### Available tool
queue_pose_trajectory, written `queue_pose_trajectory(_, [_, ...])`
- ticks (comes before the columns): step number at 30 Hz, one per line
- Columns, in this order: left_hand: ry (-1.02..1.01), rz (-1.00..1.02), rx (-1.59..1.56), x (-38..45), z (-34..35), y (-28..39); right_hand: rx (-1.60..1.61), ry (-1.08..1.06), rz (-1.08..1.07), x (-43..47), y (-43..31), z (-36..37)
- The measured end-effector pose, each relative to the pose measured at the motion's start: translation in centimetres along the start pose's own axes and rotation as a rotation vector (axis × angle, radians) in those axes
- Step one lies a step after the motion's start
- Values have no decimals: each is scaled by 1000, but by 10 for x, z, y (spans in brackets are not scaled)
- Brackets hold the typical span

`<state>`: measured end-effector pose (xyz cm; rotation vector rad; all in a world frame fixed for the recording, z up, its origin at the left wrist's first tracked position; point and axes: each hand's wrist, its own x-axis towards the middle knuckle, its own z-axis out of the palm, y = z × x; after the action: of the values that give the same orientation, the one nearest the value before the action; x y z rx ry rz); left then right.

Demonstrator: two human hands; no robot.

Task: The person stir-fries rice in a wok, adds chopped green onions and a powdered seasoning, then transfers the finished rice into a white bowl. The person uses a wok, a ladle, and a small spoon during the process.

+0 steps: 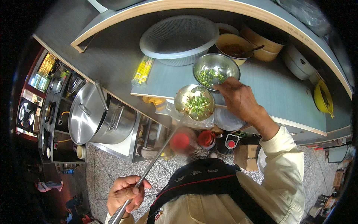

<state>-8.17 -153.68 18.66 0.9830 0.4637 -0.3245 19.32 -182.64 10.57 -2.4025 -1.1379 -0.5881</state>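
My left hand (128,193) is closed around the long metal handle of a ladle (162,148). The ladle's bowl (179,98), at the front edge of a grey counter, holds chopped scallions (198,105) and some white bits. Just behind it stands a stainless steel bowl (235,67), also with chopped scallions (208,77) in it. My right hand (237,95) is at that bowl's near right rim, fingers bent down over the edge. The fingertips are partly hidden, so whether they pinch anything does not show.
A plastic colander basin (179,56), a sauce bowl (237,57) with a spoon and a yellow packet (143,70) occupy the counter (279,92) under a shelf (195,4). A large lidded steel pot (117,123) is at left. Red-lidded jars (206,138) and a cardboard box (247,156) sit below.
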Motion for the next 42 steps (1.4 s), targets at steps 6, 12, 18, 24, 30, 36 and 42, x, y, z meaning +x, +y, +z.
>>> queue_pose_trajectory(6, [-2, -40, -3, -3, -23, -5, -152, -118, 191, 26, 27, 7])
queue_pose_trajectory(12, [-103, -143, 271, 3, -49, 8, -264, -12, 301, 16, 23, 11])
queue_pose_trajectory(18, [-312, -166, 314, 39, -48, 11, -194, 317, 565, -49, 19, -55])
queue_pose_trajectory(24, [-641, -173, 180, 90, 26, 5, -200, 552, 979, -156, 98, -150])
queue_pose_trajectory(30, [-818, -203, 160, 138, 149, -25, 5, 812, 1065, -227, 254, -223])
queue_pose_trajectory(36, [-866, -273, 99, 180, 260, -56, -173, 565, 1206, -247, 391, -244])
queue_pose_trajectory(42, [-773, -251, 151, 199, 322, -67, -379, 417, 986, -244, 454, -224])
